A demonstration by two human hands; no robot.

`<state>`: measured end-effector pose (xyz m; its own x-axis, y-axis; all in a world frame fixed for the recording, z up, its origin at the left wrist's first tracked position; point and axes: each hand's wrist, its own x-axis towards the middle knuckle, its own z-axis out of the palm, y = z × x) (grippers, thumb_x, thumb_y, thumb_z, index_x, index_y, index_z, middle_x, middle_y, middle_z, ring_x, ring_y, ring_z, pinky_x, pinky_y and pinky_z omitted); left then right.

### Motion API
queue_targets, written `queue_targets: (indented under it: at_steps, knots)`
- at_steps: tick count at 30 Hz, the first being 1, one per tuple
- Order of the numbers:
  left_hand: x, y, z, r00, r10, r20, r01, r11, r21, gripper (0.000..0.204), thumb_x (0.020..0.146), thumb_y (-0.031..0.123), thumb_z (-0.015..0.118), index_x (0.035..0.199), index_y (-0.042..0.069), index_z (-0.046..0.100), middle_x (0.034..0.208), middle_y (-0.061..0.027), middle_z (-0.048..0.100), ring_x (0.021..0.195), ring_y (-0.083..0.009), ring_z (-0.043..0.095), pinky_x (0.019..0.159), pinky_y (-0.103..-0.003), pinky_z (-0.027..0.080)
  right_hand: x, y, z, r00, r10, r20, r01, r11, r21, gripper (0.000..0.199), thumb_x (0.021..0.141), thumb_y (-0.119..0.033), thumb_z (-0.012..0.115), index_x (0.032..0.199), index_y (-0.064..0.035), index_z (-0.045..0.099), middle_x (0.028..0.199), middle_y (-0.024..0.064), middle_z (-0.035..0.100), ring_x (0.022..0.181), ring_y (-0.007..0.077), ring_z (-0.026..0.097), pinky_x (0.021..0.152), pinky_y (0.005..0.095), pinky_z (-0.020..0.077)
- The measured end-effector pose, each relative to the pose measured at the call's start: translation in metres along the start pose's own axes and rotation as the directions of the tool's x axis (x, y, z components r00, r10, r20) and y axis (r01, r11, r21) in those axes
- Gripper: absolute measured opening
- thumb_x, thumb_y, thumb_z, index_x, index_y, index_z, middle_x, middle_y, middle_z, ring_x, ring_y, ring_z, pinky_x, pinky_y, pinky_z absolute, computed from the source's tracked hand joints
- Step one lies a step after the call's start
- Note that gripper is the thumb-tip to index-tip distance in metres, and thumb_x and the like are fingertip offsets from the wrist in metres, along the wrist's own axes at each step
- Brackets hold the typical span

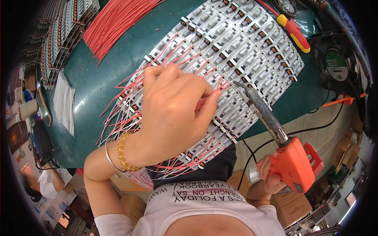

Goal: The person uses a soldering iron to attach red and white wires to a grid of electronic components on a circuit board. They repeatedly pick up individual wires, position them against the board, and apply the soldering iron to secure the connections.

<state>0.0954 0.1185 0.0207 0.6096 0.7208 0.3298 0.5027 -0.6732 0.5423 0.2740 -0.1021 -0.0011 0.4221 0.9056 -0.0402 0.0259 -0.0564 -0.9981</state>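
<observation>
My left hand (pixel 173 110) rests over a large panel of small white circuit boards (pixel 240 43) and pinches a red wire (pixel 214 92) between thumb and fingers. Red and white wires (pixel 118 114) fan out from the soldered boards under my wrist. My right hand (pixel 267 173) grips an orange pistol-shaped soldering iron (pixel 293 161). Its metal barrel points up-left, and the tip (pixel 236 83) sits just right of the pinched wire end, over the boards.
A bundle of loose red wires (pixel 114 19) lies at the back left, with white wires (pixel 65 100) and stacked boards (pixel 59 31) to the left. A red-and-yellow screwdriver (pixel 293 31) and a black fan (pixel 336 65) sit at the right. Another person (pixel 43 183) is at lower left.
</observation>
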Motion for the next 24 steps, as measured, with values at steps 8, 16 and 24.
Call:
queue_targets:
  at_steps: [8, 16, 24]
  knots:
    - [-0.002, -0.002, 0.003, 0.999, 0.018, -0.03, -0.016, 0.999, 0.046, 0.015, 0.069, 0.003, 0.077, 0.069, 0.01, 0.063, 0.063, 0.0017, 0.056, 0.062, -0.018, 0.049, 0.071, -0.034, 0.033, -0.012, 0.009, -0.008, 0.995, 0.086, -0.05, -0.086, 0.996, -0.002, 0.062, 0.077, -0.058, 0.071, 0.093, -0.001, 0.053, 0.06, -0.0028, 0.048, 0.054, 0.0114, 0.047, 0.053, 0.0254, 0.0372]
    - [-0.002, -0.003, 0.005, 0.999, 0.037, -0.026, -0.036, 0.998, 0.052, 0.015, 0.07, 0.003, 0.077, 0.069, 0.01, 0.063, 0.063, 0.0013, 0.056, 0.062, -0.0186, 0.049, 0.072, -0.034, 0.033, -0.003, 0.001, 0.001, 1.0, 0.002, -0.001, -0.002, 0.998, 0.06, 0.073, 0.09, -0.051, 0.062, 0.13, 0.0079, 0.047, 0.051, -0.0035, 0.046, 0.042, 0.0084, 0.042, 0.045, 0.0238, 0.0384]
    - [-0.001, -0.003, 0.005, 0.997, 0.061, -0.041, -0.059, 0.997, 0.043, 0.016, 0.069, 0.003, 0.077, 0.07, 0.009, 0.062, 0.063, 0.0002, 0.056, 0.063, -0.0192, 0.049, 0.07, -0.035, 0.033, 0.001, -0.001, 0.004, 1.0, -0.006, 0.002, 0.005, 0.996, 0.086, 0.074, 0.089, -0.052, 0.062, 0.129, 0.0078, 0.046, 0.05, -0.004, 0.045, 0.04, 0.0089, 0.042, 0.045, 0.0249, 0.0394]
